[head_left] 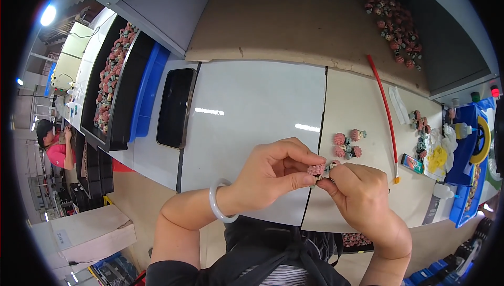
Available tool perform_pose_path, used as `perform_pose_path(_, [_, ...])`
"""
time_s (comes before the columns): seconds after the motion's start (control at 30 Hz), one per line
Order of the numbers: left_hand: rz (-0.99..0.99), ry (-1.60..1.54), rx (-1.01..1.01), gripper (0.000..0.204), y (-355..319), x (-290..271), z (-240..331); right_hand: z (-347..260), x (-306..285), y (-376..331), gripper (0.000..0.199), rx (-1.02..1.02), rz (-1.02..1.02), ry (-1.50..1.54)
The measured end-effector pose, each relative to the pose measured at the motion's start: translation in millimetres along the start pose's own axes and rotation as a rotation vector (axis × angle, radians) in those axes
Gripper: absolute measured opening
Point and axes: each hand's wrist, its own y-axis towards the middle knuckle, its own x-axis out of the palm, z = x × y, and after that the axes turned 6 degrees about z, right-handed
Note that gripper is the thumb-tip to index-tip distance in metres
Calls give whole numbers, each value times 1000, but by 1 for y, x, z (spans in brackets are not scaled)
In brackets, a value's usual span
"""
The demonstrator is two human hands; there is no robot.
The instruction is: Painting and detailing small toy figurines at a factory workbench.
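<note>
Between thumb and forefinger, my left hand pinches a small pink figurine with a ridged, rounded top. My right hand is closed right beside it, its fingertips on a small pale and greenish piece that meets the figurine; whether the two are joined I cannot tell. Just beyond my right hand, several similar pink and grey-green figurines lie in a loose cluster on the table. A red-handled paintbrush lies to the right of them, bristles toward me.
A black phone lies at the left, next to a blue tray and a black bin of figurines. More figurines are heaped at the back right of a brown-floored booth. Bottles and a yellow tape dispenser stand far right.
</note>
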Motion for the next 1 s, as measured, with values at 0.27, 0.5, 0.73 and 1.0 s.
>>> perform_pose_path(0.27, [-2, 16, -10, 23, 1, -2, -1, -3, -2, 0, 23, 103, -103, 37])
perform_pose_path(0.5, [-14, 22, -87, 22, 2, -2, 1, 1, -3, 0, 22, 123, -130, 100])
perform_pose_path(0.73, [-13, 71, -88, 20, 3, -2, 1, 6, 0, -2, 23, 186, -166, 172])
perform_pose_path(1.0, [-7, 47, -110, 22, 4, -1, 0, 4, 0, -3, 25, 114, -155, 80])
